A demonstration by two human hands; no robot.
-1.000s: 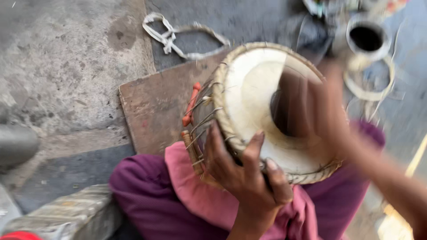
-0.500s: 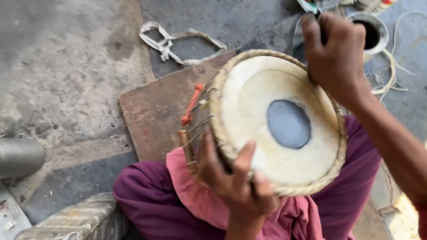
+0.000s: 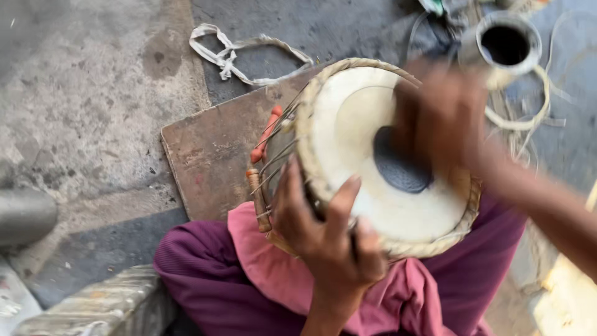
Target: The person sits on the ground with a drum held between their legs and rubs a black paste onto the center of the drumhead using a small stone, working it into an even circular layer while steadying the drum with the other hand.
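At centre frame, drum: a small hand drum (image 3: 379, 162) lies tilted on the person's lap, its pale skin head with a dark round patch turned up toward the camera, a woven rim around the head.
Left hand: the left hand (image 3: 326, 239) sits at the lower centre of the frame, fingers (image 3: 343, 202) spread and curled over the drum's near rim, thumb against the laced side; it grips the drum's edge.
Right hand: the right hand (image 3: 444, 118) is over the upper right part of the drum head, heavily blurred; how far its fingers are open, and whether they hold anything, cannot be told.
Drum side: cords and orange wooden pegs (image 3: 264, 143) run along the body, left of the head.
Lap: a pink cloth (image 3: 273, 267) lies under the drum, over purple trousers (image 3: 205, 280).
Container: a metal cup-like vessel (image 3: 505, 45) stands at the upper right of the frame, its inside dark; contents cannot be told.
Ground: a flat brown board (image 3: 211, 155) lies under the drum on grey pavement, with a knotted white strap (image 3: 236, 53) beyond it at upper centre.
Left edge: a grey metal pipe end (image 3: 25, 214) rests on the ground.
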